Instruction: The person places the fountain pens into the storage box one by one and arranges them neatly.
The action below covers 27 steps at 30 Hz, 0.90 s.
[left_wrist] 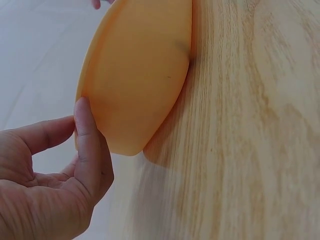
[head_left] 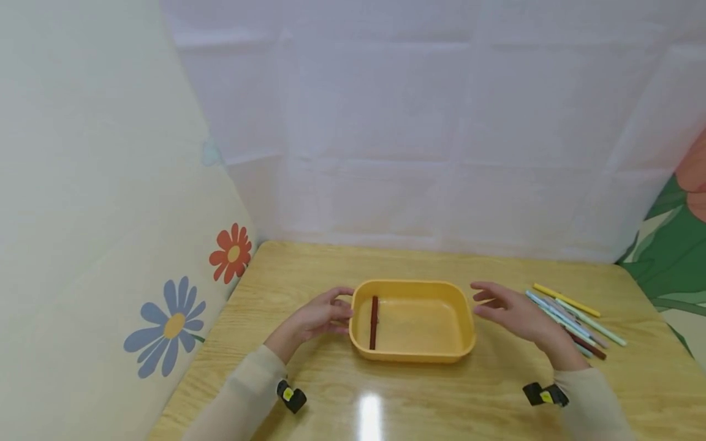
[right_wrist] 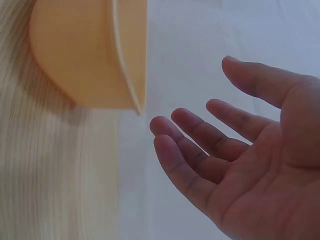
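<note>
A shallow yellow-orange plastic tray with rounded corners sits on the table. At its left end my left hand pinches the rim; the left wrist view shows thumb and fingers meeting at the tray's edge. Inside, near that left end, a dark brown pen lies lengthwise from front to back. My right hand hovers just off the tray's right end, holding nothing. In the right wrist view its fingers are spread and loosely bent, apart from the tray wall.
Right of the right hand, a loose bunch of pens in pale blue, mint, grey and brown lies on the wooden table. A yellow pen lies at its back. A white cloth hangs behind, with flower-patterned panels at both sides.
</note>
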{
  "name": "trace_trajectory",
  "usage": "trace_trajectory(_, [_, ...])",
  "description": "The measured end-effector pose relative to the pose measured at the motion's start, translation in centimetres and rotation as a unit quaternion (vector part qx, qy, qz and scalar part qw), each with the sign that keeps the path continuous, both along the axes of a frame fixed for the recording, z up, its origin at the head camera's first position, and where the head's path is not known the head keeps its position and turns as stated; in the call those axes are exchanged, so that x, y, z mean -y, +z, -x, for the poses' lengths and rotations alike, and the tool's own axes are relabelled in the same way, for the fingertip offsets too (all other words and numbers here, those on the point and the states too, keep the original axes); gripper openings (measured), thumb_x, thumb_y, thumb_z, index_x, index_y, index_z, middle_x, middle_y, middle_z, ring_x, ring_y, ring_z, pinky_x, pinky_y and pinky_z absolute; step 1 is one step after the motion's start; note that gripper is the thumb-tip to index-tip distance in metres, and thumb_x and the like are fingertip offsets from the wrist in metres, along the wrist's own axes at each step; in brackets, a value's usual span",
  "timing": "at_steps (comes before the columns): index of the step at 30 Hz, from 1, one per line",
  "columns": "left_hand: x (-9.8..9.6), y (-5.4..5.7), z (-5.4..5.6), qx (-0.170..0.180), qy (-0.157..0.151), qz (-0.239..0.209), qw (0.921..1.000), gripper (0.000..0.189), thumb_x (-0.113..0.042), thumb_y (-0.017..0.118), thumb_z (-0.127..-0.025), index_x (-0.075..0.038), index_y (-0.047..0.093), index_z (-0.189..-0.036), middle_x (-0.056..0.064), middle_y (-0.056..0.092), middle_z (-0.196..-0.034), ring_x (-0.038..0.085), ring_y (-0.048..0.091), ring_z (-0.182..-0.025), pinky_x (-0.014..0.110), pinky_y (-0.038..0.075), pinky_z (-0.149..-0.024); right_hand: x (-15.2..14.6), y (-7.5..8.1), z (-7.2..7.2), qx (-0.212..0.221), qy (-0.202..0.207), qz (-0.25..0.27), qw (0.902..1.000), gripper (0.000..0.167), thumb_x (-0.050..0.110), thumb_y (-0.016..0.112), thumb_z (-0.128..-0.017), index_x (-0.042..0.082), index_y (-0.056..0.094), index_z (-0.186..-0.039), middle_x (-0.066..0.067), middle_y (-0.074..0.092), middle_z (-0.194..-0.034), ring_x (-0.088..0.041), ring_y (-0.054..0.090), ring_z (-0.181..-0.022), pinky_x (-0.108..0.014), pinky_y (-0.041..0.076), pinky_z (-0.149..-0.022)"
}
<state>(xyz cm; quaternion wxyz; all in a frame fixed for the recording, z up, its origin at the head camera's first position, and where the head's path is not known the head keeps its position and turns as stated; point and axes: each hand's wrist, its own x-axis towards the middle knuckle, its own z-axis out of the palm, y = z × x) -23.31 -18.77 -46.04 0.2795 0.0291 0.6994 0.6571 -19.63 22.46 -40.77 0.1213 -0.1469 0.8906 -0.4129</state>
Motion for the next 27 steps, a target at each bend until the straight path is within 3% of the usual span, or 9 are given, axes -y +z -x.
trace_trajectory(11, [-0.1, -0.2, 0.2, -0.002, 0.011, 0.006, 0.9999, 0.053, -0.003, 0.059, -0.098, -0.004, 0.039, -0.147, 0.018, 0.059, -0.114, 0.023, 0.065, -0.094, 0.036, 0.06, -0.078, -4.6, -0.8, -1.5, -0.026, -0.029, -0.059, 0.9975, 0.063, 0.035, 0.06, -0.102, -0.004, 0.042, -0.149, -0.032, 0.053, -0.14, -0.046, 0.059, -0.12, -0.054, 0.056, -0.089])
trace_trajectory(20, [0.0, -0.7, 0.5, -0.003, 0.018, 0.011, 0.9998, 0.054, -0.004, 0.058, -0.098, -0.005, 0.038, -0.148, 0.019, 0.057, -0.117, 0.021, 0.063, -0.094, 0.037, 0.06, -0.079, -8.3, -1.8, -2.6, -0.023, -0.049, -0.079, 0.9954, 0.073, 0.034, 0.061, -0.102, -0.01, 0.032, -0.152, -0.037, 0.042, -0.148, -0.055, 0.044, -0.132, -0.06, 0.05, -0.097])
trace_trajectory(27, [-0.1, -0.7, 0.6, -0.005, 0.017, 0.011, 0.9998, 0.053, -0.003, 0.058, -0.099, -0.005, 0.039, -0.148, 0.019, 0.058, -0.117, 0.022, 0.064, -0.093, 0.036, 0.06, -0.077, -10.5, -2.5, -3.4, -0.038, -0.075, -0.129, 0.9881, 0.069, 0.03, 0.062, -0.102, -0.012, 0.035, -0.149, -0.039, 0.04, -0.147, -0.057, 0.05, -0.124, -0.064, 0.05, -0.092])
